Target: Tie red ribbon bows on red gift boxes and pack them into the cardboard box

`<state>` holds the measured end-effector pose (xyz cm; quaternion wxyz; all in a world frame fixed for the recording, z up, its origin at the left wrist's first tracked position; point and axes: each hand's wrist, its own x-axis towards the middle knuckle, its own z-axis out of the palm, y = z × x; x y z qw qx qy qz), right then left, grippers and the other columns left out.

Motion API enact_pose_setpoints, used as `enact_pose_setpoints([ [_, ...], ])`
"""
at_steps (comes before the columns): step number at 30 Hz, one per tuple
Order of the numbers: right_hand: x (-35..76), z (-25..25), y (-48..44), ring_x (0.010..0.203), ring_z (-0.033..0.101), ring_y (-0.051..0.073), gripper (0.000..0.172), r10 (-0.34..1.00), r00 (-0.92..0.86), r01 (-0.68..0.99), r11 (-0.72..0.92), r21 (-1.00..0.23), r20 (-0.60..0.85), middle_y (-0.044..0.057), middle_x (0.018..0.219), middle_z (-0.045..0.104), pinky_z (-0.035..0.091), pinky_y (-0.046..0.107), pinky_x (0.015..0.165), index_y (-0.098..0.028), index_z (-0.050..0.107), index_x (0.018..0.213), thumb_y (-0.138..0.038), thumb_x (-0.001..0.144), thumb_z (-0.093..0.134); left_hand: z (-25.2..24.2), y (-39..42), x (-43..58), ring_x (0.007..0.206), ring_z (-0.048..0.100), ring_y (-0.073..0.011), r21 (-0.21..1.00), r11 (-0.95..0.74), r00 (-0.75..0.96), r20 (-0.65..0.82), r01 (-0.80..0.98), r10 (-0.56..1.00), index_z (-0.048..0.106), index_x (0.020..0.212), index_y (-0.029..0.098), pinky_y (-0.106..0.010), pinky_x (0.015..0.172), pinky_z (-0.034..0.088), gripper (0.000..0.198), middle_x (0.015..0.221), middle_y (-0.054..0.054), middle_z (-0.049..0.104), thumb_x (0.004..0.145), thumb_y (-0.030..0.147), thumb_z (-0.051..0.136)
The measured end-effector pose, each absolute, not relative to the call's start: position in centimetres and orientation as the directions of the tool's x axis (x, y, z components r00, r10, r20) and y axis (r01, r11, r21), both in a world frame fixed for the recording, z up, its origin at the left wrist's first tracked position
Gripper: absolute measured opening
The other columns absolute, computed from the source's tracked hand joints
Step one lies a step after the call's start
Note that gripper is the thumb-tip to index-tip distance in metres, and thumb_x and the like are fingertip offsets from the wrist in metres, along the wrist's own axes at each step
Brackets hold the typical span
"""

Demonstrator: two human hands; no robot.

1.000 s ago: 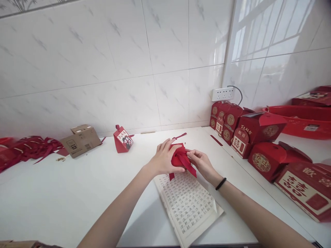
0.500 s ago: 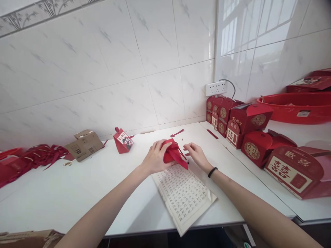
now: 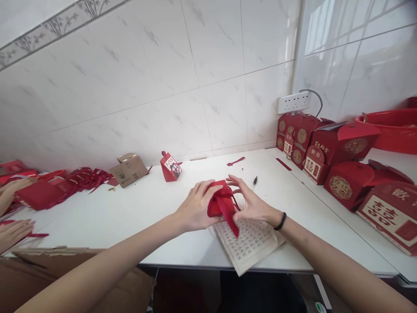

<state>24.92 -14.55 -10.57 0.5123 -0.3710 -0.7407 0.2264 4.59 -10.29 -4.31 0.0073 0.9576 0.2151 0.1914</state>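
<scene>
Wall tiles (image 3: 146,78), pale with grey streaks, rise beyond the writing pad (image 3: 250,243), and the white table (image 3: 97,217) spreads out beneath and around it. To the pad's left, by the table's near edge, I see a big cardboard carton (image 3: 130,284). On the pad's right, red gift boxes (image 3: 340,154) with gold emblems stand in a line toward the wall, and farther right of it sits a red basin (image 3: 395,130). Well to the pad's left lies a heap of dark red ribbons (image 3: 86,180), with a co-worker's hands (image 3: 14,234) among red pieces farther out. Over the pad's far end are the person's own hands: the left hand (image 3: 197,206) grips a red box (image 3: 214,209) from its side, while the right hand (image 3: 252,204), a black band on its wrist, is curved with thumb and fingers apart, close to the box; whether it touches, I can't tell. Beyond the pad and leftward stand a small brown box (image 3: 130,169) and, nearer to it, a little peaked red box (image 3: 170,168). Beyond and rightward, a socket strip (image 3: 294,102) is on the wall. A loose red ribbon (image 3: 230,219) hangs from the held box toward the pad, and a pen-like thing (image 3: 255,180) lies just past it.
</scene>
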Motion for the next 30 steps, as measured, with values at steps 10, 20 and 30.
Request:
enact_pose_setpoints([
  [10, 24.1, -11.6, -15.0, 0.124, 0.037, 0.032, 0.109, 0.766, -0.312, 0.484, 0.637, -0.600, 0.561, 0.017, 0.135, 0.032, 0.033, 0.049, 0.103, -0.024, -0.004, 0.143, -0.036, 0.068, 0.074, -4.8, -11.3, 1.7, 0.125, 0.038, -0.0299, 0.589, -0.623, 0.584, 0.292, 0.514, 0.758, 0.038, 0.123, 0.020, -0.048, 0.098, 0.038, 0.052, 0.136, -0.016, 0.038, 0.080, 0.049, 0.049],
  [20, 24.2, -11.4, -15.1, 0.122, 0.039, 0.034, 0.106, 0.716, -0.328, 0.518, 0.682, -0.517, 0.617, 0.016, 0.131, 0.036, 0.037, 0.051, 0.099, -0.025, -0.002, 0.143, -0.036, 0.069, 0.073, -4.2, -12.8, 1.8, 0.067, 0.056, -0.0127, 0.708, -0.570, 0.562, 0.292, 0.417, 0.774, 0.051, 0.075, 0.020, -0.024, 0.059, 0.043, 0.016, 0.072, 0.001, 0.059, 0.084, 0.033, 0.051],
  [30, 24.2, -11.7, -15.0, 0.120, 0.041, 0.033, 0.103, 0.576, -0.361, 0.512, 0.780, -0.360, 0.734, 0.017, 0.132, 0.034, 0.041, 0.051, 0.096, -0.023, 0.003, 0.143, -0.038, 0.069, 0.072, -5.0, -14.5, 2.1, 0.063, 0.056, -0.0097, -0.160, -0.965, 0.802, 0.592, 0.208, 0.075, 0.054, 0.077, 0.017, -0.027, 0.065, 0.038, 0.009, 0.070, 0.002, 0.065, 0.085, 0.017, 0.053],
])
